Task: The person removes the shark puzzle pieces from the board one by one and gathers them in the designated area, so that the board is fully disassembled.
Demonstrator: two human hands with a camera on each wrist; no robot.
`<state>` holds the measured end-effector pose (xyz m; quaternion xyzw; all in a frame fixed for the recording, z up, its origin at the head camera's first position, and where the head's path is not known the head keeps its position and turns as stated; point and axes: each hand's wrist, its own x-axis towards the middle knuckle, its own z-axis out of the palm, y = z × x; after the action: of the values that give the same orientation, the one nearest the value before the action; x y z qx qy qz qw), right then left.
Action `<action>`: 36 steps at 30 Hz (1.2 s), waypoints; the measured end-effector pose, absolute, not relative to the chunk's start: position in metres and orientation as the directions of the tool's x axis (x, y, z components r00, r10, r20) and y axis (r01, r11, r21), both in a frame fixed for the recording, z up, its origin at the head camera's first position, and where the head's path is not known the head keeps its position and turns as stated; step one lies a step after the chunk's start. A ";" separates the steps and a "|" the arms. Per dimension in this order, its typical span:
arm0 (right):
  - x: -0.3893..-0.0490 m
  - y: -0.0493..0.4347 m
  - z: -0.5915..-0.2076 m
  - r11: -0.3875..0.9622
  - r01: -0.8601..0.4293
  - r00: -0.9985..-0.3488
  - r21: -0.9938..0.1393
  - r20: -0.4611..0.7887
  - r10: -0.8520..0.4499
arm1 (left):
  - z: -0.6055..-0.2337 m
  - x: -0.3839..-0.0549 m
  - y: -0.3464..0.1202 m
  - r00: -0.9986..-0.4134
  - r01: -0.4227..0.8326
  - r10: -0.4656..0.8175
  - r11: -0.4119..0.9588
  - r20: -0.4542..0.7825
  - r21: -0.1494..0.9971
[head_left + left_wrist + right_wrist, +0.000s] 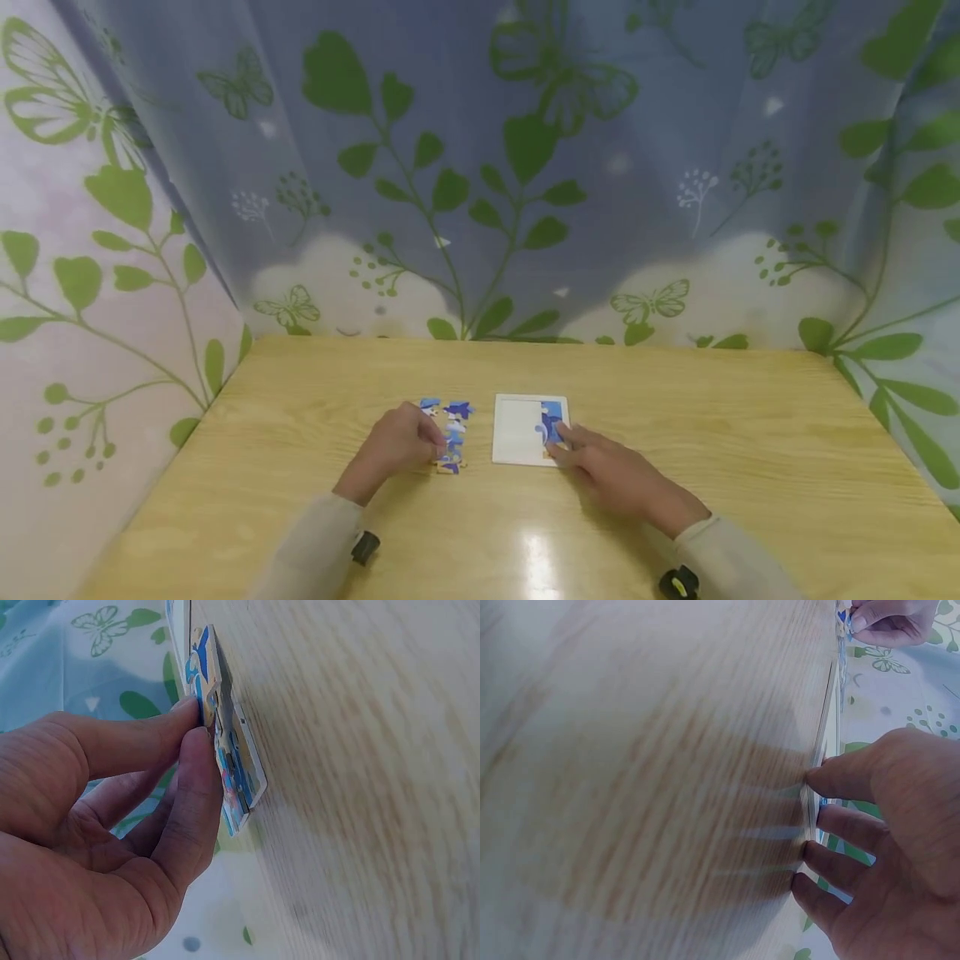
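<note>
My left hand (399, 437) pinches a jigsaw puzzle piece (208, 666) between thumb and index finger; in the left wrist view it stands tilted above the tabletop. Beneath and beside that hand lie several loose blue, white and tan pieces (455, 427). To their right is a flat white puzzle tray (516, 429), whose right side carries a column of fitted blue pieces (552, 410). My right hand (615, 473) rests at the tray's right edge, thumb and fingers spread and touching it. In the right wrist view, its fingertips meet the tray's thin edge and the tabletop.
The pieces and tray lie on a light wood-grain table (712, 425). A curtain (450, 275) printed with leaves and butterflies hangs along the table's back edge, and similar cloth stands at both sides. Dark bands with small devices sit at both wrists.
</note>
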<state>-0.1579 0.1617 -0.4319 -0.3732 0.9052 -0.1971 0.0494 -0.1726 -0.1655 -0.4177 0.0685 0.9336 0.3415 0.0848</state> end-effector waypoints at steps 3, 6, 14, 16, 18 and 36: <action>-0.153 0.164 -0.433 0.656 -0.643 -0.724 -0.394 0.034 -0.689 | -0.423 -0.166 -0.164 -0.972 0.067 0.195 0.757 -0.127 0.650; -0.150 0.164 -0.435 0.642 -0.655 -0.710 -0.399 0.034 -0.704 | -0.426 -0.160 -0.164 -0.973 0.076 0.197 0.763 -0.119 0.642; -0.156 0.157 -0.431 0.640 -0.679 -0.703 -0.361 0.068 -0.708 | -0.413 -0.177 -0.160 -0.982 0.088 0.175 0.770 -0.076 0.632; -0.158 0.156 -0.430 0.640 -0.678 -0.704 -0.362 0.069 -0.707 | -0.412 -0.182 -0.154 -0.981 0.103 0.183 0.762 -0.061 0.640; -0.158 0.156 -0.430 0.639 -0.677 -0.705 -0.366 0.071 -0.706 | -0.410 -0.185 -0.144 -0.980 0.119 0.193 0.756 -0.046 0.644; -0.158 0.160 -0.429 0.656 -0.657 -0.723 -0.372 0.065 -0.688 | -0.420 -0.214 -0.057 -0.966 0.151 0.253 0.708 -0.048 0.690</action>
<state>-0.1577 0.1604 -0.4295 -0.3700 0.9089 -0.1878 0.0409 -0.2145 -0.0571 -0.4197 0.1097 0.9215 0.3661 0.0696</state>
